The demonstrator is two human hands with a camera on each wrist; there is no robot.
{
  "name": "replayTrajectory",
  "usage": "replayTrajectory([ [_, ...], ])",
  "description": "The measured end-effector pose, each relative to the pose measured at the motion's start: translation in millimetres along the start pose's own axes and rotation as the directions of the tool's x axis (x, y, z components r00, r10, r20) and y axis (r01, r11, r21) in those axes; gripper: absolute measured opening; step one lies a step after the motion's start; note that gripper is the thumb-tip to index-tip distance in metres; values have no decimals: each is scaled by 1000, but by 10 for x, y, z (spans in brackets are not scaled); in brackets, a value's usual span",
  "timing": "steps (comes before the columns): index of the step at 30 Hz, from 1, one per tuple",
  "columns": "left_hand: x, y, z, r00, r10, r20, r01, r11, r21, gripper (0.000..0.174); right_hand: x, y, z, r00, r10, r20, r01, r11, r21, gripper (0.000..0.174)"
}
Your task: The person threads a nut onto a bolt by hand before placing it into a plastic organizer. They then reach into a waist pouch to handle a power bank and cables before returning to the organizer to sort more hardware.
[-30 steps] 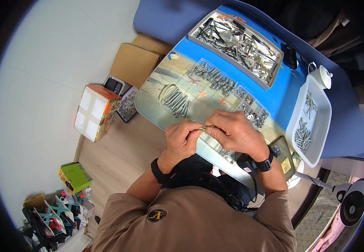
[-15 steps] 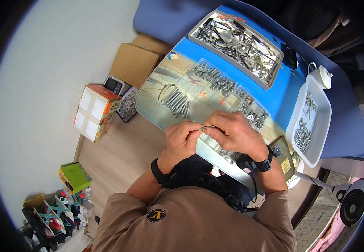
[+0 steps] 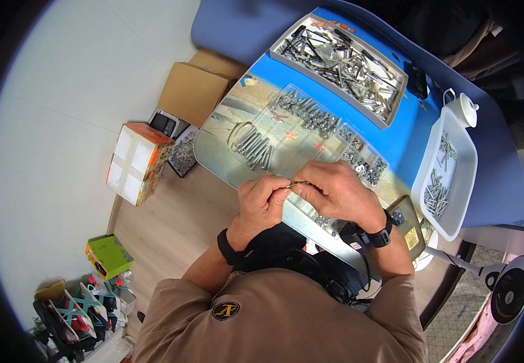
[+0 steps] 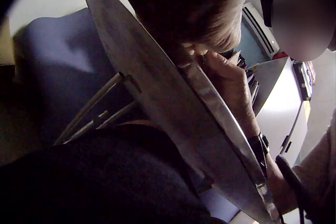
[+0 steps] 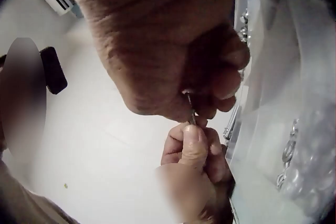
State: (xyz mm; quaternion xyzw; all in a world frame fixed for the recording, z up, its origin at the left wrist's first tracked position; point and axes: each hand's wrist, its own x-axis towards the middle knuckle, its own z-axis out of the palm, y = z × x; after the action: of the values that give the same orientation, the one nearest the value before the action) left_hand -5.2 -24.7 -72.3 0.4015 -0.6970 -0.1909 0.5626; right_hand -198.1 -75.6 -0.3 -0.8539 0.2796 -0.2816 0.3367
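Observation:
In the head view the left hand [image 3: 261, 199] and the right hand [image 3: 337, 190] meet over the table's near edge, thumb and fingertips pinching a small thin metal piece [image 3: 298, 183] between them. From the right wrist view, the metal piece [image 5: 191, 109] runs from the right hand [image 5: 163, 45] above down to the left hand's [image 5: 194, 155] thumb and fingers. The left wrist view has the table's underside [image 4: 157, 98] in front, with the right hand [image 4: 231, 87] beyond it. Long bolts [image 3: 255, 147] lie beside a clear compartment case [image 3: 363, 158] of nuts and washers.
A grey tray [image 3: 334, 82] of mixed screws stands at the back. At the right are a white bin [image 3: 469, 175] with bolts, a white lidded pot [image 3: 468, 111] and a fan [image 3: 509, 293]. Cardboard boxes [image 3: 193, 91] stand on the left, beyond the table.
The hands stay almost in the same place, with only slight shifts of the fingers and of the small metal piece. The fan's head has turned a little.

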Motion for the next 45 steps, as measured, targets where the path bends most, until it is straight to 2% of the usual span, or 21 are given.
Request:
replayTrajectory([
  [2,-1,-3,-3,1000,4,6,-4,1000,2,14,-17,27,-13,989,81,121,-57,981,-184,13],
  [6,5,0,1,1000,7,3,-6,1000,-6,14,-4,-44,-53,984,121,131,-96,979,-178,11],
  [8,14,6,-4,1000,9,8,-9,1000,-2,14,38,-166,-119,983,177,54,-177,984,-4,10],
  [9,19,7,-7,1000,10,13,-10,1000,3,14,33,-135,-99,983,176,53,-176,984,-4,10],
  [11,23,14,-6,1000,7,10,-7,1000,-1,14,8,-34,-28,1000,20,-20,-20,1000,-6,10],
  [14,12,2,7,1000,8,4,-8,1000,-10,14,7,-23,5,1000,-3,5,3,1000,-31,10],
  [18,14,6,-10,1000,4,19,-4,1000,-2,13,-19,21,0,988,90,127,-64,979,-194,10],
  [21,5,-2,7,1000,11,-8,-11,1000,-3,13,1,-56,-44,992,76,97,-59,984,-170,11],
  [23,39,26,15,1000,14,-10,-14,1000,-1,12,18,-124,-79,991,132,4,-132,990,-40,13],
  [24,49,35,14,1000,17,-13,-17,1000,2,11,20,-109,-59,991,131,5,-131,991,-40,13],
  [26,38,26,7,1000,13,-7,-13,1000,4,12,11,-59,-7,999,21,-40,-21,1000,-12,14],
  [27,30,20,6,1000,10,0,-10,1000,5,12,7,-50,-3,999,21,-39,-21,1000,-12,14],
  [33,20,9,6,1000,11,-5,-12,1000,-15,14,-10,-11,-24,983,121,137,-93,976,-196,15],
  [35,26,6,17,1000,22,-16,-22,1000,-10,14,-9,-34,-36,995,98,34,-94,990,-100,16],
  [36,30,5,22,999,34,-27,-34,999,-6,14,-3,-62,-52,994,99,35,-95,990,-100,16],
  [38,27,9,4,1000,23,-10,-23,1000,-4,14,16,-119,-84,983,179,25,-179,984,-7,20],
  [39,26,8,-4,1000,13,8,-13,1000,-1,14,15,-92,-55,984,179,26,-179,984,-7,20],
  [41,20,5,4,1000,11,1,-11,1000,-2,14,0,-13,19,999,27,-17,-27,1000,-7,19],
  [42,17,5,8,1000,9,-5,-9,1000,-2,15,-2,-9,12,999,27,-16,-28,1000,-7,19],
  [44,16,6,8,1000,6,-5,-7,1000,-8,15,-9,0,-8,992,84,97,-64,980,-188,14],
  [45,17,7,10,1000,5,-5,-5,1000,-13,14,-10,-2,-6,992,85,96,-66,980,-188,14],
])
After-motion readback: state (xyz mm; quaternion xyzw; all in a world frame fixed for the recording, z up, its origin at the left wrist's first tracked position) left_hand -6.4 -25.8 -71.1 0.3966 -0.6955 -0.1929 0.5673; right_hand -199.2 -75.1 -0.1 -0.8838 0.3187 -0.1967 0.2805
